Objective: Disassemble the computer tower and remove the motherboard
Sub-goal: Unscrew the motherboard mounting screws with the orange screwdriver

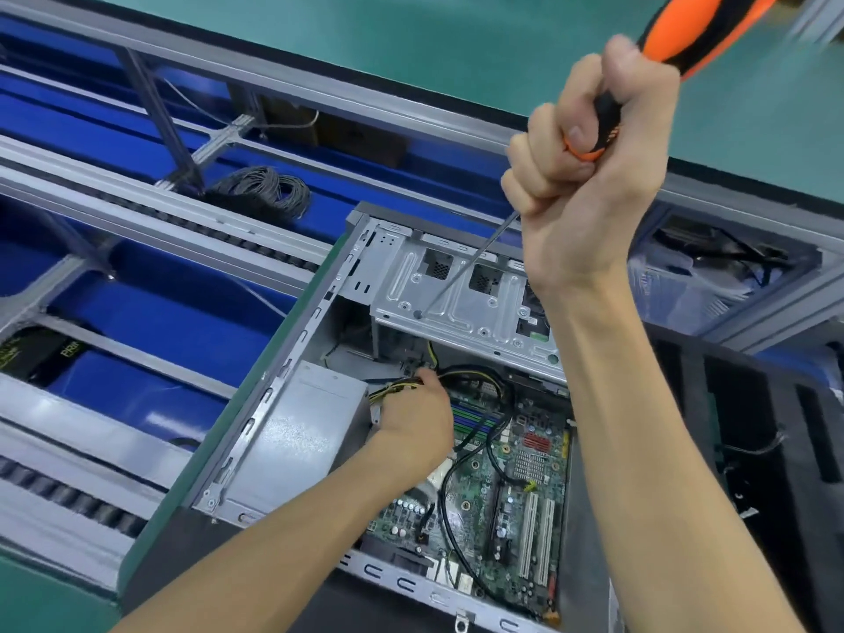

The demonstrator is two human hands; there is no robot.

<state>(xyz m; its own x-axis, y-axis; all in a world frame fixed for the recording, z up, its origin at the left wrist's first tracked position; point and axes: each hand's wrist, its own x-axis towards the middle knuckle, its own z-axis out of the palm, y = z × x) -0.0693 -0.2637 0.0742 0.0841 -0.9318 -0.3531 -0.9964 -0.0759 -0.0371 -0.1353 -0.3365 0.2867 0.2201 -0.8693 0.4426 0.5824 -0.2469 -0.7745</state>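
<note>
While the right hand (589,175) fists an orange screwdriver (676,48), tip on the drive cage (456,294), the left hand (418,415) pinches PSU cables (475,374) just below the cage; motherboard (511,486) lies below, long axis toward the viewer, left hand nearer.

One opened computer tower (274,431) lies on its side, holding one green motherboard (511,504), one grey power supply (297,431) and one metal drive cage (456,290). Two white expansion slots (536,536) stand side by side on the board. Two hands are in view, with one orange-and-black screwdriver (607,107), and one coil of grey cable (265,189) lies beyond.
</note>
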